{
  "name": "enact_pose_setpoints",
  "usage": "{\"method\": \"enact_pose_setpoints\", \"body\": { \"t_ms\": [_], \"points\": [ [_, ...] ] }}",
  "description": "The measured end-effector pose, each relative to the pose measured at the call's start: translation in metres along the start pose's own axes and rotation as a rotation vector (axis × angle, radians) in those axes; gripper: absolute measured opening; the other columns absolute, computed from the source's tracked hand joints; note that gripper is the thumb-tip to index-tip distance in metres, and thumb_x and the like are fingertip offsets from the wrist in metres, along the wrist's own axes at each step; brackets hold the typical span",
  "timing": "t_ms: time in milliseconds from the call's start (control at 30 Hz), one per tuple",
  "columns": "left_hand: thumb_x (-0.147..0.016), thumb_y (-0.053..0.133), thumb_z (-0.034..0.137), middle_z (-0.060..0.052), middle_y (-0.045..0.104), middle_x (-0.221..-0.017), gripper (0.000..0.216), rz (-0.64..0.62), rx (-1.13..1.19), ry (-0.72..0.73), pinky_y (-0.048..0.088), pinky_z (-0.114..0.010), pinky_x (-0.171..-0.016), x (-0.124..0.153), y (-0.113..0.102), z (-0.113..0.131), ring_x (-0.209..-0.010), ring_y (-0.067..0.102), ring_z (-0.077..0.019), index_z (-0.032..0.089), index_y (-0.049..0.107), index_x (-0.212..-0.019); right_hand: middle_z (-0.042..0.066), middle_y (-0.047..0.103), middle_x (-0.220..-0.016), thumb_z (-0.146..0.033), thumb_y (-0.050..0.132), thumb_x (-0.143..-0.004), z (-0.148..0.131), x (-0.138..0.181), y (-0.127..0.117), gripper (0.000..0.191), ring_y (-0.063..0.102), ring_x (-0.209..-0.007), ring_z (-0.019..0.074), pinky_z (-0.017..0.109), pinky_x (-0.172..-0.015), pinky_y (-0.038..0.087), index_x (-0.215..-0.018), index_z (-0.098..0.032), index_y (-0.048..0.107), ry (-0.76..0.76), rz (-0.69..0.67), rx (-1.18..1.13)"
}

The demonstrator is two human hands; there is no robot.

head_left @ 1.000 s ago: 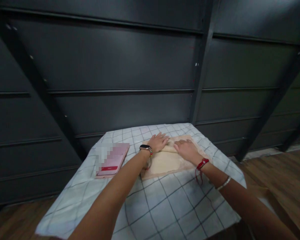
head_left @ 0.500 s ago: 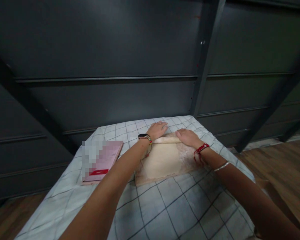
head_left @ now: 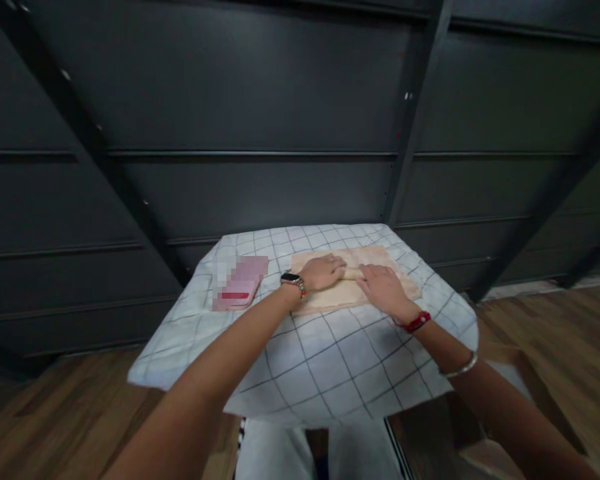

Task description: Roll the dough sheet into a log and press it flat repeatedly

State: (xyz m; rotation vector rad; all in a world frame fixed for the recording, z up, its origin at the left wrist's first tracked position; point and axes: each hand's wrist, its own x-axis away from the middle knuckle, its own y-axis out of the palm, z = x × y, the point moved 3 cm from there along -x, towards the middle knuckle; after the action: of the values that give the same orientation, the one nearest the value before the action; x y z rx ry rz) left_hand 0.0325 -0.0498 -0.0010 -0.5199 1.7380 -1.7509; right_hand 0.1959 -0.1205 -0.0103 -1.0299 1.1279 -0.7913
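A thin beige sheet lies on the checked cloth, paler in its middle than at its edges. Across it runs a narrow cream roll; whether it is separate or part of the sheet, I cannot tell. My left hand rests palm down over the roll's left part, fingers stretched out. Over its right part lies my right hand, also palm down with fingers extended. Both hands are open and press on the roll, hiding its ends. A watch and beads circle my left wrist, a red band my right.
Left of the sheet lies a flat pink item with a red strip, partly blurred out. The white checked cloth covers the table. Behind it stands a dark panelled wall. A cardboard box sits on the wooden floor at right.
My view has drawn back and up. The roll and both hands have come from the sheet's far edge to its middle, and more sheet shows beyond them. The pink item has not moved on the cloth.
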Motion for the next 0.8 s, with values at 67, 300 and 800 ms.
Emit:
{"method": "enact_pose_setpoints", "body": {
  "t_ms": [67, 300, 800],
  "points": [
    [-0.098, 0.031, 0.039, -0.003, 0.052, -0.135, 0.039, 0.028, -0.018, 0.024, 0.036, -0.035, -0.102, 0.018, -0.002, 0.007, -0.126, 0.044, -0.0213, 0.024, 0.047, -0.131, 0.015, 0.062, -0.119, -0.027, 0.044, -0.095, -0.002, 0.007, -0.003, 0.037, 0.055, -0.109, 0.0274, 0.038, -0.093, 0.038, -0.128, -0.012, 0.052, -0.027, -0.032, -0.014],
    [-0.099, 0.031, 0.035, -0.011, 0.055, -0.129, 0.038, 0.114, -0.133, -0.065, 0.035, -0.040, -0.104, 0.041, 0.000, -0.010, -0.124, 0.046, -0.0241, 0.018, 0.049, -0.128, 0.014, 0.062, -0.121, -0.025, 0.046, -0.094, -0.004, -0.006, -0.004, 0.037, 0.056, -0.112, 0.0234, 0.033, -0.093, 0.041, -0.129, -0.013, 0.053, -0.136, -0.053, -0.115],
    [-0.101, 0.026, 0.036, -0.007, 0.054, -0.134, 0.041, 0.146, -0.125, 0.182, 0.032, -0.038, -0.106, -0.037, 0.000, -0.068, -0.133, 0.037, -0.0221, 0.020, 0.053, -0.127, 0.014, 0.061, -0.125, -0.045, 0.047, -0.094, 0.028, -0.087, 0.025, 0.047, 0.053, -0.116, 0.0257, 0.039, -0.097, 0.039, -0.129, -0.014, 0.054, -0.381, -0.037, -0.171]
  ]
}}
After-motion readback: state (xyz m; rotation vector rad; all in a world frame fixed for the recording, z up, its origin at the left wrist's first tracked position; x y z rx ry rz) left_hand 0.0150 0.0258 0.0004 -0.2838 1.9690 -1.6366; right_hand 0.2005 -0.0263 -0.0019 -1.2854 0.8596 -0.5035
